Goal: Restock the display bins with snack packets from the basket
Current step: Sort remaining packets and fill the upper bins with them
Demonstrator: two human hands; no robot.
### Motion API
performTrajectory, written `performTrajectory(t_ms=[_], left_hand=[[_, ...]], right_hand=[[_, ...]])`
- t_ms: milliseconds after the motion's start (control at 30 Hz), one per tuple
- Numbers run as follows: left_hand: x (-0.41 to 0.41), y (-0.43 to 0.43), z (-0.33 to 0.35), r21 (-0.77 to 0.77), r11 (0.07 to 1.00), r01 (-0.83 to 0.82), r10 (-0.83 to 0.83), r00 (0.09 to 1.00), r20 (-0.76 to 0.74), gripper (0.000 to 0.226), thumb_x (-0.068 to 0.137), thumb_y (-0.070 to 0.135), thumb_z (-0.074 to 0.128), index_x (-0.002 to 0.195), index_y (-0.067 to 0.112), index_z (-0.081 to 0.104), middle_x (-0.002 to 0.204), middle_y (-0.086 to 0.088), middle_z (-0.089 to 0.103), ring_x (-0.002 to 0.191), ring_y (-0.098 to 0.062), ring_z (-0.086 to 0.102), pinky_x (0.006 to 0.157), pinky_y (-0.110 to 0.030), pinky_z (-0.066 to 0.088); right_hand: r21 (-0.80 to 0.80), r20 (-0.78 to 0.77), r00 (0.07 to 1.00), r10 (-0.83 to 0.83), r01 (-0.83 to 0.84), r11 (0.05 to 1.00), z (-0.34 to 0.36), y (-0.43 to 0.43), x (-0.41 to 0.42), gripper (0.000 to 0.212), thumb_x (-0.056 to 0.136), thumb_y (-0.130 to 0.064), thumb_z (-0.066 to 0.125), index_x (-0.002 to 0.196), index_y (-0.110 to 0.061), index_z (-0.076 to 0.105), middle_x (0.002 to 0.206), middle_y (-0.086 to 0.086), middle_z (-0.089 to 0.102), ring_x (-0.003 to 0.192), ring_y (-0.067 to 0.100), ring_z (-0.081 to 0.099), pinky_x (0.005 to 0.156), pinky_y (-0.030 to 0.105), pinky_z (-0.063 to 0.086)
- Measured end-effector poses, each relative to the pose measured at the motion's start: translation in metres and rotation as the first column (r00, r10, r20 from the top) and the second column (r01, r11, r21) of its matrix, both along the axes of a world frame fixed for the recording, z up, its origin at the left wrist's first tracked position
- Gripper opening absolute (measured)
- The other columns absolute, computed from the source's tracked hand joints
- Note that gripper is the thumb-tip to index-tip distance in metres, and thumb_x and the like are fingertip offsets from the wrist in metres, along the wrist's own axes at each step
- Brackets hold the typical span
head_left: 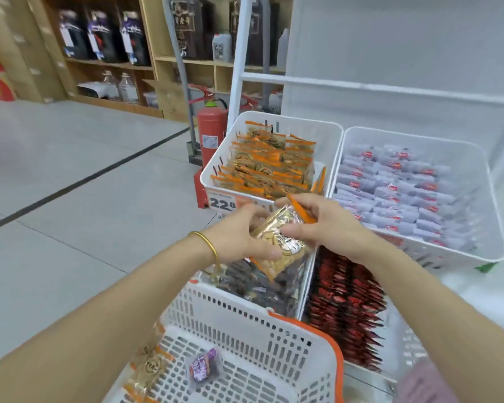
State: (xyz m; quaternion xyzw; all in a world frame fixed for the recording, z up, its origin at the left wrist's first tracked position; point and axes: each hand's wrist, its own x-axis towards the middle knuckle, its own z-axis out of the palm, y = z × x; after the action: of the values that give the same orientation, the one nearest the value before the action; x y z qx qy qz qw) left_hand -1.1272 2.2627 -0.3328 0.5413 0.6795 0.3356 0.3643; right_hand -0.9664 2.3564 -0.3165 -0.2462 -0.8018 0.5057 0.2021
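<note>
Shop aisle on a pale grey tiled floor (pixel 70 175) crossed by one dark line; at the back, wooden shelving (pixel 154 58) with dark bags and clear bottles, and a red fire extinguisher (pixel 211 132) standing beside a white rack. On the rack, white display bins side by side: the orange-packet bin (pixel 329 132) packed with upright rows, the white-packet bin (pixel 489 222) to its right with red-marked wrappers, print too blurred to read. Below these, a bin of dark packets (pixel 262 286) and rows of red packets (pixel 346 309). On the front of the orange-packet bin, a price tag (pixel 222 203) reading 22.8. In the foreground, a white basket (pixel 245 318) with an orange rim, holding a purple packet (pixel 202 366) and gold-and-orange packets (pixel 150 370). Above the dark packets, a clutch of snack packets (pixel 288 251) held in both hands: left hand (pixel 239 239) with fingers curled round it, right hand (pixel 329 225) with thumb and fingertips pinching its orange edge. Gold bangle (pixel 208 245) on the left wrist.
</note>
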Motion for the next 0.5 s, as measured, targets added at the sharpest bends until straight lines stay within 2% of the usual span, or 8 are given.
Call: performTrajectory(t_ms=[67, 133, 200, 267, 300, 367, 433, 500], left_hand=[[0.001, 0.033, 0.021, 0.114, 0.990, -0.082, 0.085, 0.996, -0.014, 0.077, 0.072, 0.030, 0.079, 0.135, 0.017, 0.038, 0.120, 0.000, 0.053, 0.104, -0.014, 0.057, 0.087, -0.030, 0.051], [0.003, 0.064, 0.035, 0.250, 0.953, -0.169, 0.184, 0.982, -0.037, 0.063, 0.083, 0.028, 0.068, 0.136, 0.016, 0.036, 0.124, 0.000, 0.050, 0.104, -0.013, 0.055, 0.079, -0.025, 0.048], [0.002, 0.094, 0.037, 0.329, 0.926, -0.186, 0.249, 0.955, -0.160, 0.055, 0.089, 0.027, 0.060, 0.138, 0.015, 0.036, 0.135, -0.004, 0.044, 0.116, -0.016, 0.049, 0.091, -0.028, 0.043], [0.000, 0.119, 0.031, 0.316, 0.941, -0.119, 0.229, 0.913, -0.338, 0.051, 0.093, 0.026, 0.054, 0.139, 0.015, 0.036, 0.142, -0.006, 0.037, 0.128, -0.021, 0.040, 0.106, -0.035, 0.035], [-0.001, 0.130, 0.026, 0.293, 0.953, -0.080, 0.201, 0.889, -0.412, 0.049, 0.094, 0.025, 0.052, 0.140, 0.015, 0.036, 0.145, -0.006, 0.034, 0.132, -0.023, 0.034, 0.110, -0.037, 0.031], [0.000, 0.149, 0.016, 0.251, 0.968, -0.012, 0.149, 0.832, -0.535, 0.048, 0.096, 0.026, 0.047, 0.142, 0.018, 0.034, 0.151, -0.004, 0.026, 0.138, -0.024, 0.021, 0.114, -0.035, 0.020], [0.001, 0.165, 0.005, 0.237, 0.971, 0.034, 0.121, 0.785, -0.608, 0.047, 0.097, 0.028, 0.043, 0.143, 0.024, 0.032, 0.155, -0.003, 0.017, 0.141, -0.024, 0.010, 0.114, -0.035, 0.013], [0.002, 0.177, -0.004, 0.233, 0.971, 0.053, 0.115, 0.752, -0.649, 0.046, 0.098, 0.031, 0.041, 0.142, 0.031, 0.032, 0.156, -0.003, 0.011, 0.142, -0.026, 0.005, 0.115, -0.038, 0.012]], right_hand=[[0.019, -0.099, 0.978, -0.181, 0.184, 0.983, 0.014, 0.027, 0.005, 0.033, 0.079, -0.006, 0.072, 0.107, -0.016, 0.059, 0.082, 0.002, 0.064, 0.059, 0.006, 0.060, 0.049, 0.020, 0.046], [0.134, -0.146, 0.913, -0.381, 0.400, 0.907, 0.025, 0.057, 0.008, 0.034, 0.080, -0.012, 0.074, 0.108, -0.013, 0.056, 0.083, 0.001, 0.062, 0.059, 0.005, 0.059, 0.050, 0.024, 0.049], [0.236, -0.220, 0.803, -0.553, 0.594, 0.769, 0.034, 0.086, 0.007, 0.033, 0.081, -0.017, 0.072, 0.108, -0.011, 0.053, 0.086, 0.002, 0.057, 0.070, 0.017, 0.055, 0.062, 0.030, 0.045], [0.297, -0.288, 0.695, -0.659, 0.719, 0.628, 0.041, 0.111, 0.000, 0.031, 0.083, -0.016, 0.067, 0.109, -0.007, 0.051, 0.091, 0.005, 0.053, 0.081, 0.020, 0.047, 0.065, 0.025, 0.030], [0.314, -0.311, 0.656, -0.688, 0.754, 0.577, 0.044, 0.121, -0.006, 0.030, 0.085, -0.015, 0.064, 0.110, -0.004, 0.050, 0.094, 0.006, 0.051, 0.084, 0.021, 0.045, 0.065, 0.023, 0.026], [0.357, -0.338, 0.623, -0.706, 0.779, 0.516, 0.047, 0.139, -0.021, 0.027, 0.087, -0.012, 0.058, 0.110, -0.001, 0.048, 0.100, 0.010, 0.048, 0.093, 0.028, 0.046, 0.071, 0.026, 0.026], [0.431, -0.302, 0.628, -0.718, 0.761, 0.484, 0.042, 0.152, -0.038, 0.024, 0.091, -0.010, 0.052, 0.112, -0.001, 0.045, 0.113, 0.015, 0.046, 0.101, 0.034, 0.048, 0.077, 0.032, 0.031], [0.510, -0.235, 0.599, -0.765, 0.746, 0.428, 0.036, 0.160, -0.051, 0.023, 0.094, -0.012, 0.047, 0.114, -0.002, 0.041, 0.120, 0.017, 0.042, 0.099, 0.038, 0.052, 0.071, 0.040, 0.036]])
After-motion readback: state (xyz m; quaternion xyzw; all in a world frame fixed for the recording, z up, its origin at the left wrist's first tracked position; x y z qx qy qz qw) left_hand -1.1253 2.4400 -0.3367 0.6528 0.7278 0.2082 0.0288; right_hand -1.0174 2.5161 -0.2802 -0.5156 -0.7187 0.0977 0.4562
